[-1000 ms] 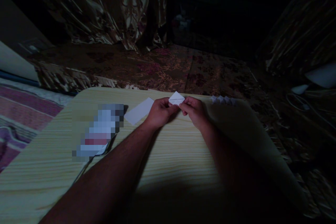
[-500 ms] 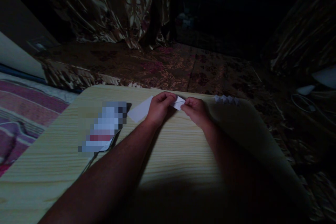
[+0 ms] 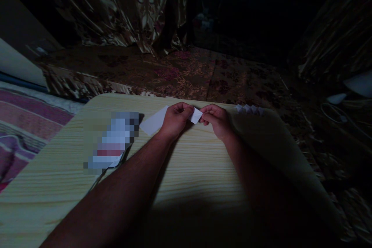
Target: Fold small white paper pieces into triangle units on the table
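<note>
Between my hands is a small folded piece of white paper [image 3: 195,116], held just above the far part of the wooden table [image 3: 197,162]. My left hand [image 3: 176,119] pinches its left side between thumb and fingers. At the right edge, the fingers of my right hand [image 3: 214,118] are closed on the paper's corner, and the fingertips partly cover it. A flat sheet of white paper [image 3: 154,121] lies on the table just left of my left hand, partly hidden behind it. Several small folded white paper pieces [image 3: 249,109] stand in a row near the table's far right edge.
A pixelated object [image 3: 116,139] with a cable lies on the table's left side. Beyond the far edge is a patterned, cloth-covered ledge [image 3: 174,69] below curtains. Striped bedding [image 3: 23,124] borders the table on the left. A white lamp-like object [image 3: 337,98] with a cord sits at right.
The small paper has turned and its crease line no longer shows. My right hand's fingers have shifted up and lie along the paper's right corner. My left hand keeps its pinch.
</note>
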The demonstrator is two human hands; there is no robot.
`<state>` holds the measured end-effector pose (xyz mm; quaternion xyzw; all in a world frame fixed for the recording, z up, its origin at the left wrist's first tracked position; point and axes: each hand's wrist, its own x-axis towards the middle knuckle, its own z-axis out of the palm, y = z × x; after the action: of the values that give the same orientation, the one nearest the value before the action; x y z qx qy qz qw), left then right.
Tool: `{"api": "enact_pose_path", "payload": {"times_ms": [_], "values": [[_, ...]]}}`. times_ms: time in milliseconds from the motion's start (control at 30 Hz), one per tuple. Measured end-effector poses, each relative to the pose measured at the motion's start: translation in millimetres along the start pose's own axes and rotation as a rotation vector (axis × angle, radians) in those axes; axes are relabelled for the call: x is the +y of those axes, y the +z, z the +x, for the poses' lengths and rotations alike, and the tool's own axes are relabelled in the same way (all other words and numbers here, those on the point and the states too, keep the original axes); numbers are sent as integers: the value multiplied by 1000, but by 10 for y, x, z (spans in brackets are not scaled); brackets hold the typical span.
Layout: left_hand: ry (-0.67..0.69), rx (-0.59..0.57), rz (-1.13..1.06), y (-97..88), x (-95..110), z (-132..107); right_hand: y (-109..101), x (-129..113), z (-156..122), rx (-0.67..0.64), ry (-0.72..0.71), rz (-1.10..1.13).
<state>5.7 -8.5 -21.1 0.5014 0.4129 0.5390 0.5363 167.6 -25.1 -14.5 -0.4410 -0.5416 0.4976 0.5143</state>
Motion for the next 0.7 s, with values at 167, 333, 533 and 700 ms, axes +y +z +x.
{"api": "enact_pose_path", "payload": {"times_ms": [167, 333, 533, 700], "values": [[-6, -26, -20, 9, 37, -13, -13, 44, 11, -10, -22, 55], [-37, -52, -72, 3, 59, -10, -22, 52, 9, -18, -25, 63], [-49, -59, -114, -20, 31, 8, -27, 41, 8, -50, -41, 77], [-49, -70, -103, -2, 54, -20, -11, 32, 8, -27, -55, 83]]}}
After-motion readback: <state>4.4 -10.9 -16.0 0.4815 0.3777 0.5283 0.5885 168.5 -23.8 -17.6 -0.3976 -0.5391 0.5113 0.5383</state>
